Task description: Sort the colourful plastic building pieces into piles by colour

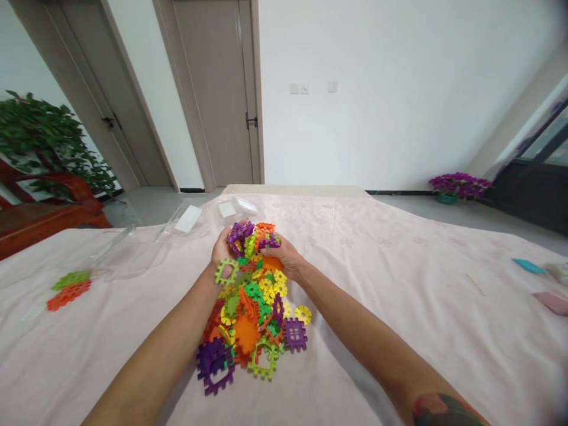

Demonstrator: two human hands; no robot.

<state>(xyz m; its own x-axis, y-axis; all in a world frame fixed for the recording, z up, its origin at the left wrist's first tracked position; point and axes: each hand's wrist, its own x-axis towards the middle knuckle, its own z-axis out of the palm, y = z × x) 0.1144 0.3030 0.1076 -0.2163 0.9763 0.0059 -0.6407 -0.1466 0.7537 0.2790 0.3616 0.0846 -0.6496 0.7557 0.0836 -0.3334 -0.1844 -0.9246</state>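
Note:
At the far end of a heap of colourful plastic interlocking pieces (252, 290), my two hands are close together. My left hand (220, 247) is cupped around a clump of purple pieces (241, 235). A light green square piece (226, 271) rests against my left wrist. Closed on a bunch of orange, green and purple pieces (267, 238) is my right hand (286, 255), its thumb on the near side. My fingers are partly hidden behind the pieces. Yellow and green notched discs, an orange piece (247, 334) and purple frame pieces (295, 334) lie in the heap between my forearms.
A pale pink flowered cloth (377, 296) covers the table. Clear plastic packaging (133, 251) lies at the left, beyond a green piece (71, 280) and an orange piece (68, 295). On the right edge are a blue item (529, 265) and a pink item (551, 303).

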